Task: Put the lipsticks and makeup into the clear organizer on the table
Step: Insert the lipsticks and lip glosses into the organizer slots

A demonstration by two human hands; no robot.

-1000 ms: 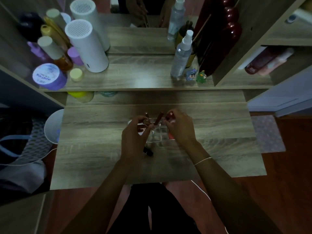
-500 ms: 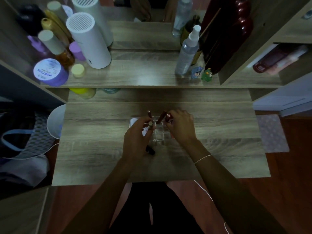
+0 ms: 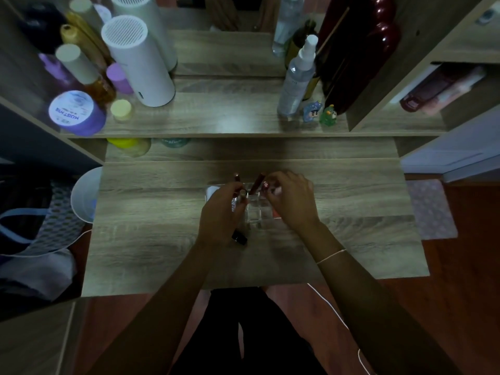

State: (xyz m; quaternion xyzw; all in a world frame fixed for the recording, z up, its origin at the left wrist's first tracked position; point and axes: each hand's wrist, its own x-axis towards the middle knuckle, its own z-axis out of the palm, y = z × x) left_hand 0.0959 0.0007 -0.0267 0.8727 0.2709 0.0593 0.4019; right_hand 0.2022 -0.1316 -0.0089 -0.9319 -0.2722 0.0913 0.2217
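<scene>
The clear organizer (image 3: 255, 213) stands in the middle of the wooden table (image 3: 151, 234), partly covered by both hands. My left hand (image 3: 220, 216) pinches a slim tube with a pale cap (image 3: 241, 197) over the organizer's left side. My right hand (image 3: 293, 200) holds a small red-capped makeup item (image 3: 265, 185) above its right side. Two dark red lipsticks (image 3: 255, 182) stand tilted in the back compartments. A black lipstick (image 3: 239, 237) lies on the table just below my left hand.
A raised shelf (image 3: 224, 119) behind holds a white cylinder (image 3: 138, 60), a spray bottle (image 3: 296, 82), purple jars and small figurines. A white bowl (image 3: 85, 196) sits off the table's left edge. A cupboard side (image 3: 392, 77) rises at right.
Both hands have stayed over the organizer, the left hand lowering its tube slightly into it. The camera view shifted a little.
</scene>
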